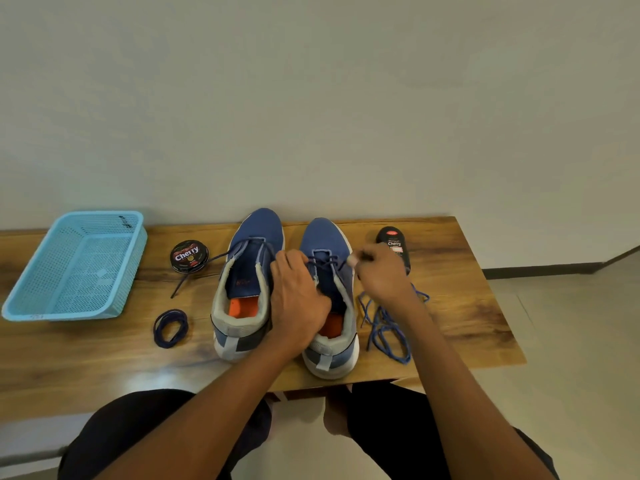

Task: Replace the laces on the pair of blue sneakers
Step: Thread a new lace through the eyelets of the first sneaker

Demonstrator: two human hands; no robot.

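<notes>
Two blue sneakers stand side by side, toes towards the wall, on a wooden table [104, 368]. The left sneaker [247, 271] has a dark lace through its far eyelets, one end trailing left. My left hand [298, 296] grips the left rim of the right sneaker [327, 244]. My right hand [381, 271] pinches a dark lace at that shoe's right side; the lace crosses its far eyelets. A coiled dark lace [170, 328] lies left of the shoes. A loose lighter-blue lace [388, 327] lies in a tangle to their right.
A light-blue mesh basket [20, 306] sits at the table's left end. A round Cherry polish tin [189, 256] lies left of the shoes. A black Cherry polish bottle [393, 239] lies at the back right. The wall runs just behind the table.
</notes>
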